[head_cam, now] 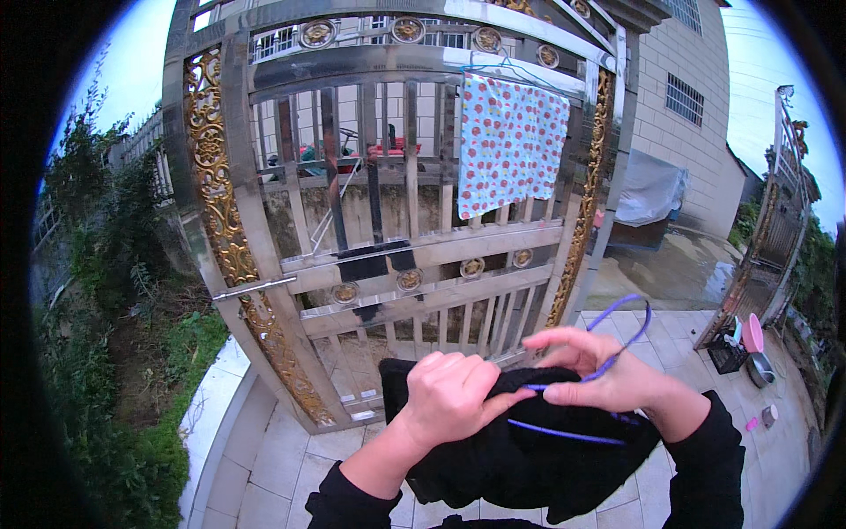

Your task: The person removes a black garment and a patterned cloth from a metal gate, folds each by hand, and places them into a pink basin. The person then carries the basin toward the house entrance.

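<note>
A black garment (529, 463) of soft fabric hangs bunched below both hands. My left hand (449, 400) is closed around its upper edge. My right hand (595, 373) is at the right end of that edge, thumb and fingers around a thin purple wire clothes hanger (618, 360). The hanger's hook loops up above my right wrist, and one purple bar (565, 433) lies across the front of the cloth. The tips of both thumbs are close together at the fabric. The rest of the hanger is hidden by the garment and the hands.
A metal gate (423, 251) with gold ornament stands ahead, a patterned light-blue cloth (512, 145) hanging on it from a hanger. A low tiled wall (218, 423) and plants are at left. At right, a pink basin (752, 332), a black crate (725, 355) and a metal bowl (761, 370) stand on tiles.
</note>
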{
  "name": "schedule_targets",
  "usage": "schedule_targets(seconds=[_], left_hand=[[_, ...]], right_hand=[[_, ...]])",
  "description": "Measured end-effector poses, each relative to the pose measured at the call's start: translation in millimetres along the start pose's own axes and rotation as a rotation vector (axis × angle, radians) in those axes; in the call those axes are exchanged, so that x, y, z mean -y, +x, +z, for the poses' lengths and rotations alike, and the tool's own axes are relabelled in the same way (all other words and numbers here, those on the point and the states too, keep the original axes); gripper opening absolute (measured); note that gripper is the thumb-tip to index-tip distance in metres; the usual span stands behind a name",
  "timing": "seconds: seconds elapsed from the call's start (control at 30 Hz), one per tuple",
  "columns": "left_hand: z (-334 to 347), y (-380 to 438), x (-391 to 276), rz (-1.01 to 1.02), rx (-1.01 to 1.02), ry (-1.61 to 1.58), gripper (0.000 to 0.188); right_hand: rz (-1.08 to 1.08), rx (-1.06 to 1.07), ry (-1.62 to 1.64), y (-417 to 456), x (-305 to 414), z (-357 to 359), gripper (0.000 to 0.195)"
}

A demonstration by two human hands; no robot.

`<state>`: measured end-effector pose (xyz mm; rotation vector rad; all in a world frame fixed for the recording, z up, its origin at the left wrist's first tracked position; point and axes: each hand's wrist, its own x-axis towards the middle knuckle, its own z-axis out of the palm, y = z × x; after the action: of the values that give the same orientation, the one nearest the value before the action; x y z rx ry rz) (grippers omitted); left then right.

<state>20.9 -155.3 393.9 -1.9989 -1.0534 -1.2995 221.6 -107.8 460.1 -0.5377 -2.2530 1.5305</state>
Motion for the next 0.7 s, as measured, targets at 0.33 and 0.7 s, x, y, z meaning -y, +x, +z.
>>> schedule_targets(seconds=[0.33,0.7], left_hand=[[-36.4,20.3,65.2,-0.086,-0.186,0.353,0.038],[-39.8,46.0,90.5,-0.17,-0.177,0.619,0.034]], right_hand=[[-0.248,-0.511,-1.149,-6.8,-45.9,-49.1,0.087],[-0.627,-0.604,-1.048,121.3,-160.1,-85.9,0.103]])
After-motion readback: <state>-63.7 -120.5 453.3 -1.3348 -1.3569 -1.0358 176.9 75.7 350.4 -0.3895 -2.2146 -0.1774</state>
